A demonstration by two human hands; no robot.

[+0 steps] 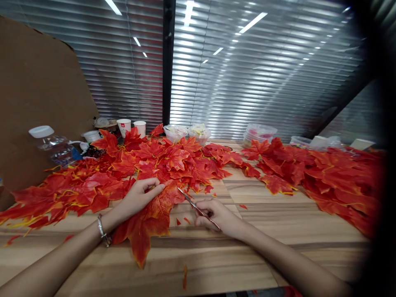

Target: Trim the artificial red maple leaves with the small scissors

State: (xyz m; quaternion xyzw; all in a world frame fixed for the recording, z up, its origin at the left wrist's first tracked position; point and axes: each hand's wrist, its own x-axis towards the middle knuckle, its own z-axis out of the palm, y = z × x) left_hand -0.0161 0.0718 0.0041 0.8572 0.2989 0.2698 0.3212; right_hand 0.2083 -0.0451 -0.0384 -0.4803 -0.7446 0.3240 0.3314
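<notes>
Left hand [140,196] is pressed flat on a light, floppy fabric maple leaf [151,222] near its stem, while scissors [198,209] are gripped in the right hand [218,216].

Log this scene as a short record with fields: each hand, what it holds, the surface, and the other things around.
left hand: pressing down a large red-orange leaf
right hand: gripping scissors, blades pointing toward the leaf
surface: wooden table, with small red scraps near the hands
leaf piles: spread across the table's far side
far left: water bottle, paper cups
</notes>
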